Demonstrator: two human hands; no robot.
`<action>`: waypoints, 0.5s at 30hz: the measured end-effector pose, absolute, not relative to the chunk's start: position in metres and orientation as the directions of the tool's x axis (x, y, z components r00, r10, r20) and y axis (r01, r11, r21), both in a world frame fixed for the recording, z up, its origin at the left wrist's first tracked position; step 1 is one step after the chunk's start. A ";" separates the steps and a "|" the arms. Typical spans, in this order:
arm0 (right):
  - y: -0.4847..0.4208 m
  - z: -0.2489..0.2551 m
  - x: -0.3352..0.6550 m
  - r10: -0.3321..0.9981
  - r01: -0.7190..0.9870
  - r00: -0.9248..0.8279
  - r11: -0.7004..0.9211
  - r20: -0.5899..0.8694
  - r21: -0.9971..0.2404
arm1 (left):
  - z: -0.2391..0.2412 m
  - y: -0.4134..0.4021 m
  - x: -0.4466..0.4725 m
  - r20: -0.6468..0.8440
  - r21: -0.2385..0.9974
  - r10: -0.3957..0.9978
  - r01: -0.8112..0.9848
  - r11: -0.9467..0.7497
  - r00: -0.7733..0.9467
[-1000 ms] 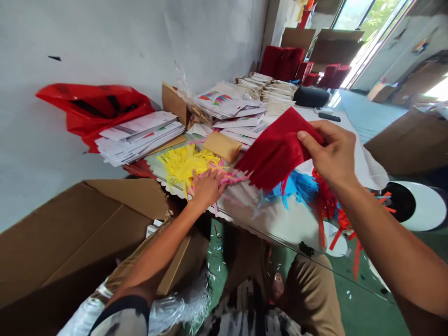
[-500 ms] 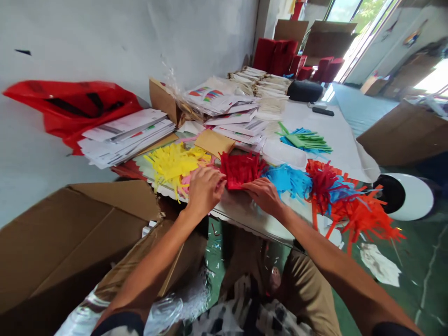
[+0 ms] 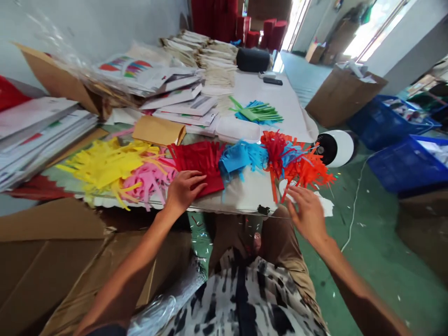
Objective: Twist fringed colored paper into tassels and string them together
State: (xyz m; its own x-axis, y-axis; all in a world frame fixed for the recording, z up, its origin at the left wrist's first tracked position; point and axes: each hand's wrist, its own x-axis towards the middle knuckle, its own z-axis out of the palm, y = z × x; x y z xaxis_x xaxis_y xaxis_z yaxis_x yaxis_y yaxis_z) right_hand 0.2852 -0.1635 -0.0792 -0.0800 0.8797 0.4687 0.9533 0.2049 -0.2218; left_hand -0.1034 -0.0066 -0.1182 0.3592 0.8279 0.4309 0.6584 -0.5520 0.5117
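Rests left hand point(image 3: 184, 189) on red fringed paper point(image 3: 203, 161); holds right hand point(image 3: 308, 212) loose, well apart from it.

Lies flat near the front edge of the table point(image 3: 252, 189), between pink strips point(image 3: 149, 179) to the left and blue fringe point(image 3: 243, 156) to the right. Extends rightward and away from the left fingers, touching them; clearly nearer to these than to the right hand, well off across bare tabletop. Runs cut strips away from the body, uncut band toward the front edge; long axis hard to tell, partly covered. Curls left fingers over the paper, cannot tell whether pinching or merely pressing. Spreads right fingers, grasping nothing visible, close by orange fringe point(image 3: 310, 168), contact unclear.
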 end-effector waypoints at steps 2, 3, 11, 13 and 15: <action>-0.186 -0.089 0.320 0.874 0.991 0.131 -0.109 0.467 -0.074 | -0.119 -0.011 -0.104 0.431 0.510 0.834 0.669 -0.541 0.346; -0.194 -0.095 0.334 0.858 0.973 0.213 -0.232 0.468 -0.019 | -0.119 -0.013 -0.105 0.431 0.513 0.841 0.678 -0.527 0.328; -0.195 -0.126 0.401 0.862 0.977 0.211 -0.177 0.461 -0.116 | -0.121 -0.021 -0.104 0.446 0.523 0.860 0.708 -0.475 0.248; -0.194 -0.121 0.408 0.869 0.979 0.202 -0.167 0.451 -0.118 | -0.119 -0.023 -0.104 0.450 0.539 0.865 0.705 -0.460 0.221; -0.193 -0.111 0.410 0.878 0.983 0.185 -0.174 0.441 -0.066 | -0.117 -0.024 -0.106 0.457 0.560 0.868 0.695 -0.451 0.195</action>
